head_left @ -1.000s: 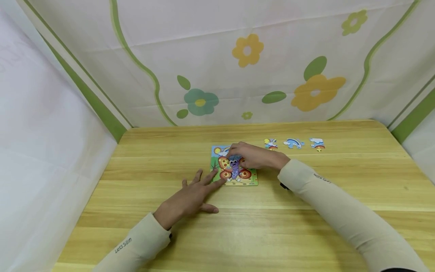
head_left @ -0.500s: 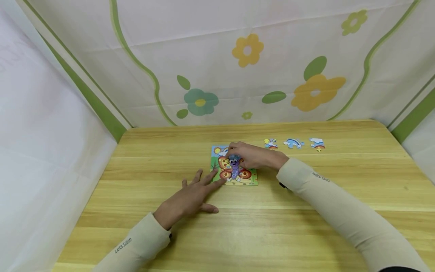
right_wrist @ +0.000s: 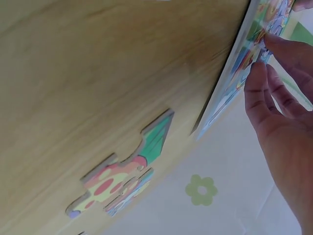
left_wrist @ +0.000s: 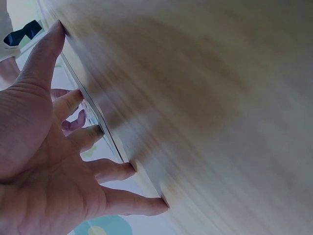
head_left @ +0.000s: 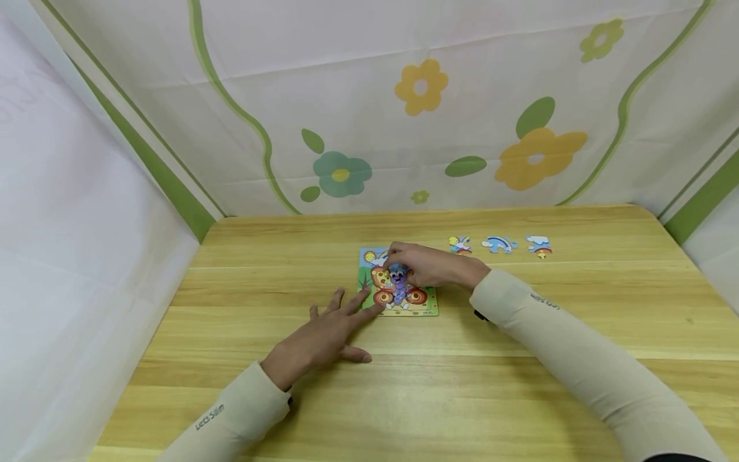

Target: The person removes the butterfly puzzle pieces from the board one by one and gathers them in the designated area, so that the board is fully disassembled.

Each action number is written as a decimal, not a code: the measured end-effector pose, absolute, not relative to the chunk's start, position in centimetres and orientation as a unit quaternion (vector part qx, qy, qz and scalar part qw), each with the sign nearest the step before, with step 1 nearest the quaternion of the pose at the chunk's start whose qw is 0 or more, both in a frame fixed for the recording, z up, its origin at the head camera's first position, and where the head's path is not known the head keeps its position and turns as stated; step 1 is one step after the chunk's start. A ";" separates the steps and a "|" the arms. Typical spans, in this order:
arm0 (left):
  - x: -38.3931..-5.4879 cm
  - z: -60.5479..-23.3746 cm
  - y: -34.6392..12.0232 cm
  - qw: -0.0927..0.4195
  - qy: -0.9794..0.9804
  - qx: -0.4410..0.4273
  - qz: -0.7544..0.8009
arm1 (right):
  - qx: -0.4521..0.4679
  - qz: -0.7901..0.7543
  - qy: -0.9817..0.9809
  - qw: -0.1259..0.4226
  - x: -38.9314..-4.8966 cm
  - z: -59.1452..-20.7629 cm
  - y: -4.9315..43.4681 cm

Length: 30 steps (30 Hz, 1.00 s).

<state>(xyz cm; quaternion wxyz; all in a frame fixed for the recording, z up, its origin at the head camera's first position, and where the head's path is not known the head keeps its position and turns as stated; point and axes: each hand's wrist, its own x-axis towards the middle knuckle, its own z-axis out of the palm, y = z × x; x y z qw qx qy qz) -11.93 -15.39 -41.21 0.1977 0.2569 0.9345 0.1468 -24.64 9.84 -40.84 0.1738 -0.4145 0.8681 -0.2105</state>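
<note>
A butterfly jigsaw puzzle board lies flat on the wooden table, showing a purple face with orange-red wings. My right hand reaches over its upper part and pinches a puzzle piece with a purple head at the board's surface. In the right wrist view, thumb and fingers of the right hand meet close to the board; the piece is mostly covered. My left hand is spread out, two fingertips on the board's left edge, thumb on the table. The left wrist view shows its spread fingers.
Loose jigsaw pieces lie in a row at the back right: a sun piece, a rainbow piece and a cloud piece. A spotted wing piece shows in the right wrist view. A flowered white curtain stands behind the table.
The right hand has shifted very slightly and its sleeve has turned a little. The left hand and the loose pieces have stayed where they were.
</note>
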 end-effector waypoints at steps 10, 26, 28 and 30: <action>-11.9 -41.1 -15.4 0.197 0.935 0.258 0.145 | -0.409 -0.221 0.868 0.176 -24.8 -40.9 9.8; -11.9 -41.2 -15.4 0.197 0.934 0.257 0.150 | -0.409 -0.215 0.872 0.163 -24.7 -40.9 9.5; -11.9 -41.2 -15.4 0.198 0.934 0.257 0.151 | -0.407 -0.214 0.873 0.163 -24.8 -41.0 9.5; -11.9 -41.2 -15.4 0.198 0.934 0.257 0.151 | -0.406 -0.213 0.874 0.162 -24.9 -41.1 9.5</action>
